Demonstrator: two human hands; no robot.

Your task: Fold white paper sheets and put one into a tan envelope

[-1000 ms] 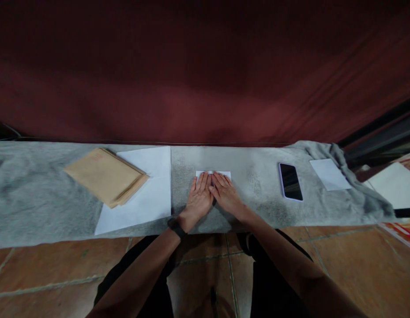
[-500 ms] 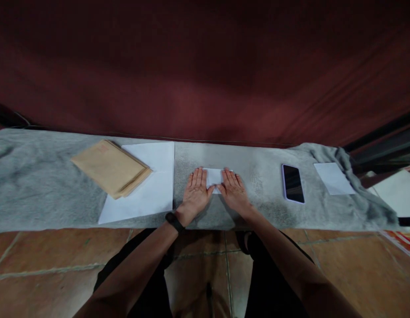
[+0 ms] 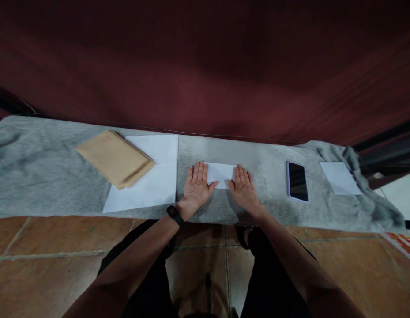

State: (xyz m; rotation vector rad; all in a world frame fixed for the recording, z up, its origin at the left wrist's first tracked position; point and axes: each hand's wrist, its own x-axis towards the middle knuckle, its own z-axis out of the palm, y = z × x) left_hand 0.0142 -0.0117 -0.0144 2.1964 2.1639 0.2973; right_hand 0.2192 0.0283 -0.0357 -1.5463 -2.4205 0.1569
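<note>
Presently, left hand (image 3: 196, 185): open and flat, palm down at the centre of the frame, fingers straight, thumb spread inward; it rests on the left end of the small white paper (image 3: 221, 173) and grips nothing.
Right hand (image 3: 245, 189): equally open, just right of centre, fingers on the paper's right end, thumb pointing inward; nothing is gripped here either.
Small paper, place: flat on the grey cloth (image 3: 59, 181) mid-frame, between the hands and partly under them; it looks folded, though its layers are too small to count.
Small paper, handling: probably very light, thin and pliable, a bit stiffer along any fold; likely to skid under a sideways push and easy to crease.
Small paper, hold: a light pinch on the bare upper edge seems best, with the other palm flat as an anchor.
Thumb gap: wider than half a second ago, so more paper shows; a second ago the hands lie together over it.
Brown envelopes (image 3: 114, 159): left of frame, overlapping the large white sheet (image 3: 158, 190) as before, yet higher in view, so the camera itself seems to shift.
Phone (image 3: 298, 181): right of frame, lying unmoved beside the white slip (image 3: 340, 178).
</note>
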